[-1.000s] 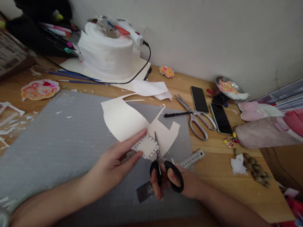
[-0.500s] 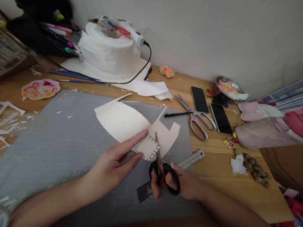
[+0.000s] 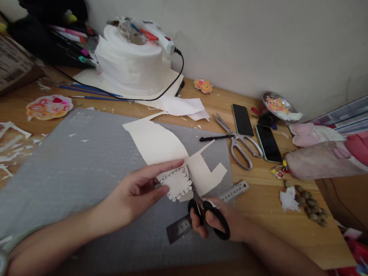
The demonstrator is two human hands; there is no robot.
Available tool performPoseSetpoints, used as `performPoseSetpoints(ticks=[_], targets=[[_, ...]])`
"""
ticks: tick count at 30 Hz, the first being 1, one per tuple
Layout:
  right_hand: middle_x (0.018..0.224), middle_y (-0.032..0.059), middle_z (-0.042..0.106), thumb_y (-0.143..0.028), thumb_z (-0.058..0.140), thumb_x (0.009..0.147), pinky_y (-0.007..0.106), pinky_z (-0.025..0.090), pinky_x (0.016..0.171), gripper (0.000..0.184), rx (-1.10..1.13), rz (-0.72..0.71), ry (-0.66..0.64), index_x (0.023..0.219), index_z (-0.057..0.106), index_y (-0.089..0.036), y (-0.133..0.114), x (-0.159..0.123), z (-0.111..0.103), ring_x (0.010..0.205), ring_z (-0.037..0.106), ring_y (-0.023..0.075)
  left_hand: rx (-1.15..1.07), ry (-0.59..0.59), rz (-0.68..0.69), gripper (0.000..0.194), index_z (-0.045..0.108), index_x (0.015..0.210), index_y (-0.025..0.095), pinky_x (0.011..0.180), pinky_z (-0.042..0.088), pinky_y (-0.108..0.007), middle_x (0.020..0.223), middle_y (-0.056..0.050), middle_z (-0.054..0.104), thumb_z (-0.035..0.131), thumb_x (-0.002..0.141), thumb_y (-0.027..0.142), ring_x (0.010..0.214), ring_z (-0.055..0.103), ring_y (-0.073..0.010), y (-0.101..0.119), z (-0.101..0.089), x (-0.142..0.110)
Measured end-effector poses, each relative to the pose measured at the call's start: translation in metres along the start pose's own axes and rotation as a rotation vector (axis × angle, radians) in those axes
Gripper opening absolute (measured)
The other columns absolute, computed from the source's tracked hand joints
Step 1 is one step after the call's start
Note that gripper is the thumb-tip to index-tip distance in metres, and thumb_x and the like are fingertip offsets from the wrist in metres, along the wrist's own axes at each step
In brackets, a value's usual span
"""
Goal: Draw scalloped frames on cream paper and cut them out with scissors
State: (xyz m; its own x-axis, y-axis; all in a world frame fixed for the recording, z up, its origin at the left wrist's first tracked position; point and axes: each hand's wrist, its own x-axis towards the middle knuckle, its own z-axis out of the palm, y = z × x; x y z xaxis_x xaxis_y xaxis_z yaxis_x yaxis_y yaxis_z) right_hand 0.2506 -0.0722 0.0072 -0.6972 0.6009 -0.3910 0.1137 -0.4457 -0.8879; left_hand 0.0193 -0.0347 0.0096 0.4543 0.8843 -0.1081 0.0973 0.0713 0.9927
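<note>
Between the thumb and fingers of my left hand [image 3: 129,195] is a piece of white paper [image 3: 176,184] with a black scalloped outline drawn on it. A larger sheet part [image 3: 158,142] spreads out beyond my fingers, and a notched strip [image 3: 205,174] sticks out to the right. My right hand [image 3: 224,218] has its fingers through the black handles of small scissors [image 3: 198,195]. Their blades meet the paper along the right side of the scalloped outline. Under the scissors a metal ruler [image 3: 179,229] lies slantwise, partly covered.
The grey cutting mat [image 3: 94,161] lies under my hands. Beyond it are large scissors [image 3: 240,147], a black pen [image 3: 214,138], two phones [image 3: 242,119] and a white roll [image 3: 132,69] with a corded white tool on top. A metal bowl [image 3: 278,105] stands at back right.
The paper has turned a little and shifted right, its notched strip swinging toward the right. My right hand and the scissors have moved slightly right; more of the ruler shows at lower left.
</note>
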Motion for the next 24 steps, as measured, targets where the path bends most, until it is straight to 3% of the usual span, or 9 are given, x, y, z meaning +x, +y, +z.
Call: performPoseSetpoints(ticks=[3,7,14,19,24], targets=[[0.058,-0.0024,0.044,-0.079,0.043,0.076,0.021,0.030,0.047,0.064,0.000,-0.031,-0.019,0.070,0.045,-0.016,0.001,0.001,-0.001,0.050,0.039,0.0068,-0.077,-0.006,-0.012,0.042,0.060,0.125,0.030,0.082,0.051,-0.026,0.131,0.000,0.060,0.060,0.084,0.021,0.109,0.060,-0.0211,0.001,-0.001,0.002],[0.056,-0.0028,0.044,-0.077,0.045,0.077,0.020,0.029,0.045,0.062,-0.002,-0.027,-0.025,0.068,0.044,-0.016,0.004,0.001,-0.004,0.049,0.038,0.0065,-0.154,-0.035,-0.031,0.042,0.061,0.123,0.034,0.071,0.049,-0.019,0.128,0.002,0.062,0.061,0.083,0.018,0.093,0.063,-0.0150,0.001,-0.004,0.004],[0.055,-0.0024,0.045,-0.079,0.046,0.074,0.019,0.030,0.043,0.064,-0.001,0.020,-0.015,0.065,0.045,-0.016,0.005,-0.003,-0.006,0.047,0.039,0.0062,-0.128,-0.094,-0.048,0.042,0.061,0.123,0.032,0.046,0.033,-0.012,0.119,0.003,0.066,0.059,0.083,0.019,0.058,0.050,-0.0051,0.003,-0.007,0.004],[0.056,-0.0018,0.046,-0.081,0.046,0.072,0.020,0.030,0.043,0.065,-0.037,0.072,-0.031,0.068,0.047,-0.015,0.000,-0.005,-0.008,0.048,0.040,0.0069,-0.209,-0.135,-0.120,0.044,0.060,0.126,0.027,0.048,0.035,-0.012,0.099,0.001,0.072,0.058,0.083,0.015,0.062,0.056,-0.0069,0.008,-0.006,0.004],[0.053,-0.0031,0.044,-0.080,0.050,0.070,0.021,0.027,0.041,0.063,-0.005,0.055,-0.071,0.064,0.044,-0.017,-0.001,-0.002,-0.011,0.043,0.037,0.0063,-0.344,-0.182,-0.171,0.047,0.059,0.127,0.023,0.058,0.045,-0.016,0.106,-0.003,0.072,0.062,0.081,0.017,0.076,0.065,-0.0135,0.007,-0.009,0.008]])
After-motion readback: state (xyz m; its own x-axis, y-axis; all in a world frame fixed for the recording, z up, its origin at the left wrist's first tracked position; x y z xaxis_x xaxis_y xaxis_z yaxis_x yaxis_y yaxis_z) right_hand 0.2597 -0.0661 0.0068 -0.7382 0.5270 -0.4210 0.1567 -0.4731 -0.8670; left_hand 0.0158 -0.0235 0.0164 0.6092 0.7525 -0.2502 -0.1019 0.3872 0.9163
